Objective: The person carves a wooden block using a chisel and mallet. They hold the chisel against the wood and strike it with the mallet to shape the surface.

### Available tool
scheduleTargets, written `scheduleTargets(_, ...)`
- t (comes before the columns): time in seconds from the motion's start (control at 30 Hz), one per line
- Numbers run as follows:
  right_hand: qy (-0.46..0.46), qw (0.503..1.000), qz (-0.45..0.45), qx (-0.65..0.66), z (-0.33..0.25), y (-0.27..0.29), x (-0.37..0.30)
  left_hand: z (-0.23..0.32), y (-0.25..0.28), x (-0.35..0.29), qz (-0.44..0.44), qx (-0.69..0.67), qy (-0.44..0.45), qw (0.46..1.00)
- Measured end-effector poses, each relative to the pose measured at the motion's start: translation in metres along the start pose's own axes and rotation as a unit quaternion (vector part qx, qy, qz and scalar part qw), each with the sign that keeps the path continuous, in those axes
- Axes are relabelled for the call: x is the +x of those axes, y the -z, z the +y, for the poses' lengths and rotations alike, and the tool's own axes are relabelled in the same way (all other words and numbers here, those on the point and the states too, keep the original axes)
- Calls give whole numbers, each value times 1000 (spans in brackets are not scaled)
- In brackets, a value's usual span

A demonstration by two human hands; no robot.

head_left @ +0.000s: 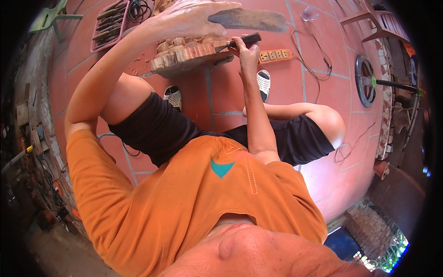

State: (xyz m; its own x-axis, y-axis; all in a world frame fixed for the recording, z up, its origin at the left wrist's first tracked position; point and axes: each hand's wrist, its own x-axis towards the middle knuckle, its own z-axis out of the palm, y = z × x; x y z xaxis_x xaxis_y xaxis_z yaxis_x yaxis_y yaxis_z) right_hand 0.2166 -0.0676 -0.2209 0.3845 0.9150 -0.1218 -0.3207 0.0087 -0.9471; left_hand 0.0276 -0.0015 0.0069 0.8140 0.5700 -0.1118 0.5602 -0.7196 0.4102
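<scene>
A thick block of carved wood [177, 67] lies in front of my feet, its light edge cut into ridges and its top worked in relief. In my right hand [248, 54] is a chisel [251, 39] with a dark handle; its blade points left, at the block's right edge. My left hand [191, 19] reaches over the block, thumb and fingers on either side of a flat, grey-brown wooden club [251, 20]. The club extends to the right above the chisel handle, apart from it in the picture. Part of the block's far side is hidden by my left hand and forearm.
A pink tray [95, 44] of several carving tools stands far left beside a coiled black cable [138, 10]. Right of the block lies an orange power strip [275, 56] with its cord [318, 74]. A wheel-like ring [364, 81] and a brown chair [383, 25] stand farther right.
</scene>
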Motion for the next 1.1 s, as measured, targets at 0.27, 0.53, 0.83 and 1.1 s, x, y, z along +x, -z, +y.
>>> scheduleTargets(0.27,89,995,9,-48,-6,-17,-17,-12,-3,-1,46,0,-43,998)
scheduleTargets(0.53,53,998,10,-24,-10,-12,-16,-6,1,-3,28,-15,-32,999)
scheduleTargets(0.83,73,997,8,-17,-16,-25,-24,0,5,-6,16,-33,-25,999)
scheduleTargets(1.1,69,997,16,-19,-11,-20,-20,-4,2,-6,38,-43,-58,997)
